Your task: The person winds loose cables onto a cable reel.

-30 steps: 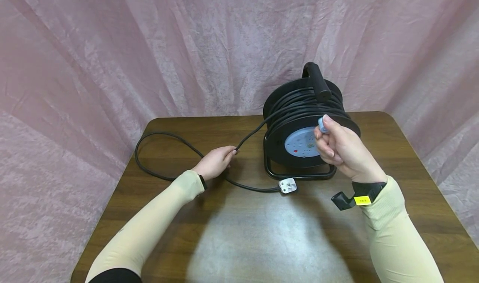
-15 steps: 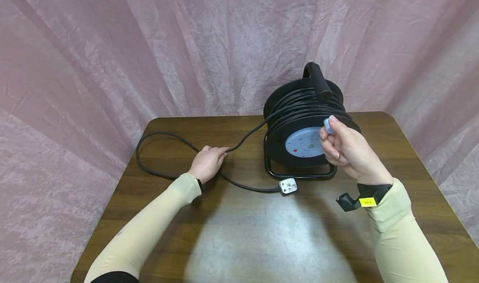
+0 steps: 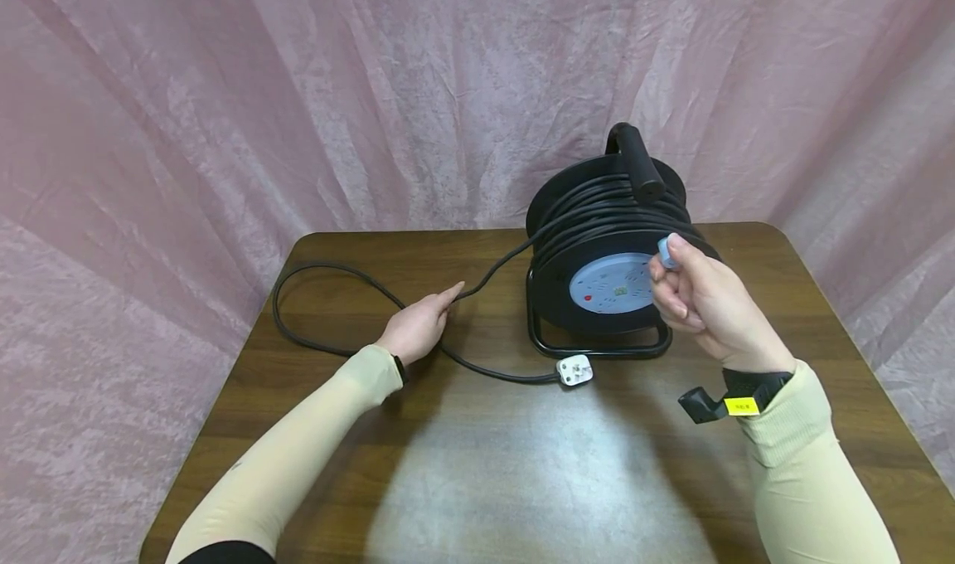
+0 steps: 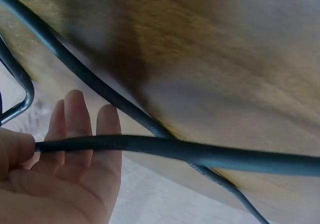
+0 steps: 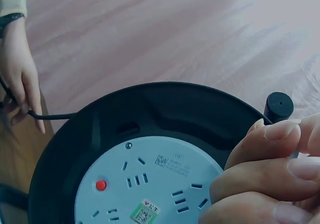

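My left hand (image 3: 416, 329) holds a black cable (image 3: 495, 268) on the left of the tabletop. In the left wrist view the thumb presses at the cable while the other fingers (image 4: 107, 120) lie fairly straight under it. From that hand the cable runs to a black cable reel (image 3: 552, 299) wound with several turns. The right hand (image 3: 709, 307), its fingers curled, pinches a light blue knob (image 3: 666, 254) in front of the reel's upper right rim. A light blue socket panel (image 5: 135, 184) with a red button (image 5: 101, 185) faces the right wrist camera.
A white plug (image 3: 575, 370) on the cable's end lies before the reel's tubular stand (image 3: 597, 352). Loose cable loops over the left of the wooden table (image 3: 313, 481). The reel has a black carrying handle (image 3: 634, 164). A pink curtain (image 3: 448, 91) hangs behind.
The right hand and the blue knob have moved right. My left hand has slid a little left along the cable, and its index finger now points out straighter. The plug has stayed in place.
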Demonstrator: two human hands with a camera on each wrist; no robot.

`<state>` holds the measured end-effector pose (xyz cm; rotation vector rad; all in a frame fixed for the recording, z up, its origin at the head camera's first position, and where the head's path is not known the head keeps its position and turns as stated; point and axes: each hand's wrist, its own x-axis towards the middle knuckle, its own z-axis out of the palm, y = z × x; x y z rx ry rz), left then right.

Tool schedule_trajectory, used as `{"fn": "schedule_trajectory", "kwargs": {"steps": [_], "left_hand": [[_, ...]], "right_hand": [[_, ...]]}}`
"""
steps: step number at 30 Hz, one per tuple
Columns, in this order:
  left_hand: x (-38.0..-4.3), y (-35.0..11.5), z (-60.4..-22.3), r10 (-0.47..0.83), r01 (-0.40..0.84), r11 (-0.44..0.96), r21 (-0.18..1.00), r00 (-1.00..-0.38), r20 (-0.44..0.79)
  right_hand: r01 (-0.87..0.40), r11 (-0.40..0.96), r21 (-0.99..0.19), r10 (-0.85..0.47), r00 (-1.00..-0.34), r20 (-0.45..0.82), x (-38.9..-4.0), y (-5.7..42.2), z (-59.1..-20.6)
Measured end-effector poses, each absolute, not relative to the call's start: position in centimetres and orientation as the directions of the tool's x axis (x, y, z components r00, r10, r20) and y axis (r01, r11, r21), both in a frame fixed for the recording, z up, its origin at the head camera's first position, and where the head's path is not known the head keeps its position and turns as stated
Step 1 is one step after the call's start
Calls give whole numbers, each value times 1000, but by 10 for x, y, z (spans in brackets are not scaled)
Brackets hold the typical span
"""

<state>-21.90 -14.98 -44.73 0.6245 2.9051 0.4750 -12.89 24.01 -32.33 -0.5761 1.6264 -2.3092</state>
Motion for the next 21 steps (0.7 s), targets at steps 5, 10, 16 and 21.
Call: {"fn": "schedule_trajectory", "kwargs": {"steps": [5, 10, 16, 21], "left_hand": [[-220, -145, -446, 424, 376, 853, 363, -903, -62], [-220, -142, -444, 419, 357, 844, 399, -905, -76], [-219, -137, -440, 432, 370, 834, 410, -899, -68], [-220, -133, -440, 440, 388, 830, 402, -897, -44]], "right_hand": [[2, -365, -931, -429, -888, 167, -128, 245, -325], [3, -375, -927, -420, -892, 168, -126, 250, -328], [2, -378, -926, -400, -902, 161, -124, 256, -332], [1, -367, -930, -384, -911, 151, -124, 260, -335]]}}
